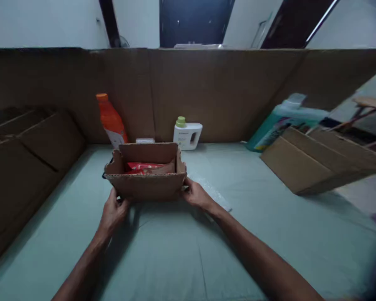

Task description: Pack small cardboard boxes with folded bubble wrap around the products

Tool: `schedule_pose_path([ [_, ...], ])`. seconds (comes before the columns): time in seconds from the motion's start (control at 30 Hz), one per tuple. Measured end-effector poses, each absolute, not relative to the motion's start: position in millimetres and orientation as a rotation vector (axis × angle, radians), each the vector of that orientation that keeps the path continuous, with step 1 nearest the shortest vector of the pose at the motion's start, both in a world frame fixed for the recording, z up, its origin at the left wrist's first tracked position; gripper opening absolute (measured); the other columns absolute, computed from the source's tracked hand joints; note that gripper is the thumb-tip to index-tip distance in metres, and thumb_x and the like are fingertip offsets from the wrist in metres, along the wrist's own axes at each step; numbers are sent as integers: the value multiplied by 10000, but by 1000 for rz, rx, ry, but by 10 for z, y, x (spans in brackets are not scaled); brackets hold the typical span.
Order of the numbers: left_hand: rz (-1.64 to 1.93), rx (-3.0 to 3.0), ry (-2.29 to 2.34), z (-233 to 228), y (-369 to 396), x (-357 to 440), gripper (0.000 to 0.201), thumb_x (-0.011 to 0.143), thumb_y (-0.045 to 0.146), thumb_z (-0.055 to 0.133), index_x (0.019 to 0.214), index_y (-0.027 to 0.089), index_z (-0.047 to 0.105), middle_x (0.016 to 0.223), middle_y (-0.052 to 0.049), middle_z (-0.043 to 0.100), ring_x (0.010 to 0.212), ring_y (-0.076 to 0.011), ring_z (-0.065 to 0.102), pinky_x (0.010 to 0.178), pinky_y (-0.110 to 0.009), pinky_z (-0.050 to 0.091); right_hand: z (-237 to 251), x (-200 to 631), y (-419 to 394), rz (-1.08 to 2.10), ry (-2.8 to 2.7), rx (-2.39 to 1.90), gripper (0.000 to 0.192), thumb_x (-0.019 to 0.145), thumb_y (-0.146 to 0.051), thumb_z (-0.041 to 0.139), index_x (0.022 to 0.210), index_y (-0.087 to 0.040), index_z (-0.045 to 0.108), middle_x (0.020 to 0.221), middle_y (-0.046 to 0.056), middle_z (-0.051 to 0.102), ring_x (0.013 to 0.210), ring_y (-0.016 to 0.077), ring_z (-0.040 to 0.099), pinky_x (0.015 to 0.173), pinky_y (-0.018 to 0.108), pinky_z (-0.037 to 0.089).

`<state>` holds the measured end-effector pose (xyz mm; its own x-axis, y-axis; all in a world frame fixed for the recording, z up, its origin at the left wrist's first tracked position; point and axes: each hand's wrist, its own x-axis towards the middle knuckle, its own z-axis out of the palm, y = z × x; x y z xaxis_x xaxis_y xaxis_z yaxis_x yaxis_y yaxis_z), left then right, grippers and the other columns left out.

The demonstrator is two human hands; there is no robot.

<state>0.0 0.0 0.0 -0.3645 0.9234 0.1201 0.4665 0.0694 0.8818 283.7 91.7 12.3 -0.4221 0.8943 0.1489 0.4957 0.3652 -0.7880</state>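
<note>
An open-topped cardboard box [147,187] is held between my two hands over the pale green cloth. Inside it lie red packets [144,167], partly hidden by the front wall. My left hand [114,212] grips the box's lower left corner, fingers partly out of sight beneath it. At the lower right corner, my right hand [194,193] is closed on the box with its thumb by the side. Just behind the box stand an orange bottle [111,119] and a white jug with a green cap [187,136]. A clear plastic packet [214,192] lies beyond my right wrist.
A cardboard wall [213,92] runs along the back. Large cardboard boxes [28,167] stand at the left. On the right, a teal liquid jug [282,123] leans behind another open cardboard box [303,163]. A small white item [145,141] sits behind the held box.
</note>
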Motion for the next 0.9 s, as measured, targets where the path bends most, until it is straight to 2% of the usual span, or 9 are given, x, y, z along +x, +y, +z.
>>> schedule_pose_path([
  [0.1, 1263, 1381, 1844, 13, 309, 32, 537, 763, 411, 574, 1228, 148, 523, 1042, -80, 658, 923, -245, 637, 745, -330, 528, 111, 2848, 1038, 902, -2072, -1203, 483, 796, -182, 560, 1277, -159, 594, 1136, 98, 740, 944, 204, 713, 734, 271, 579],
  [0.2, 1281, 1396, 1798, 9, 548, 59, 603, 754, 336, 582, 1320, 148, 494, 1096, -87, 666, 978, -248, 641, 815, -352, 536, 127, 3011, 1153, 836, -2124, -1227, 505, 817, -182, 531, 1319, -170, 580, 1259, 107, 697, 1105, 223, 671, 864, 322, 570],
  [0.3, 1293, 1403, 1779, -24, 565, 87, 704, 754, 296, 611, 1421, 162, 433, 1244, -126, 636, 1091, -272, 627, 903, -397, 530, 125, 3303, 1256, 704, -2187, -1306, 506, 767, -130, 519, 1255, -175, 642, 1350, 126, 645, 1267, 271, 574, 1060, 442, 465],
  [0.37, 1301, 1384, 1808, -73, 411, 112, 775, 772, 317, 622, 1488, 177, 358, 1414, -166, 533, 1218, -308, 573, 957, -444, 513, 88, 3486, 1310, 634, -2227, -1369, 514, 693, -90, 536, 1175, -184, 688, 1346, 133, 646, 1295, 306, 542, 1112, 505, 395],
  [0.5, 1259, 1475, 1897, -192, -156, 200, 693, 835, 369, 583, 1478, 186, 400, 1532, -180, 412, 1377, -347, 455, 967, -467, 522, 29, 3710, 1311, 568, -2287, -1440, 310, 670, -110, 573, 925, -203, 721, 1219, 128, 703, 1249, 339, 555, 1069, 524, 401],
  [0.6, 1194, 1563, 1887, -251, -570, 304, 523, 877, 366, 552, 1379, 217, 532, 1531, -151, 427, 1364, -336, 487, 702, -330, 589, 153, 3843, 1141, 556, -2300, -1446, 173, 750, -201, 574, 876, -204, 693, 1166, 125, 713, 1208, 320, 575, 1017, 468, 443],
  [0.7, 1149, 1570, 1800, -261, -815, 433, 427, 905, 351, 531, 1306, 224, 600, 1498, -144, 478, 1315, -327, 542, 545, -261, 554, 428, 3979, 792, 657, -2345, -1415, 160, 834, -302, 544, 869, -199, 662, 958, 78, 737, 932, 245, 677, 825, 353, 532],
  [0.83, 1042, 1624, 1553, -199, -946, 662, 465, 884, 266, 533, 1345, 230, 576, 1509, -143, 482, 1360, -328, 507, 795, -382, 617, 700, 3961, 116, 934, -2336, -1260, 150, 876, -292, 530, 812, -200, 631, 851, 37, 724, 808, 190, 685, 726, 274, 531],
  [0.9, 966, 1721, 1376, -169, -1011, 813, 627, 832, 228, 589, 1449, 250, 478, 1559, -132, 427, 1432, -336, 418, 1031, -501, 522, 682, 3806, -265, 907, -2231, -1248, 121, 876, -255, 539, 814, -202, 629, 804, 27, 714, 750, 174, 676, 679, 253, 520],
])
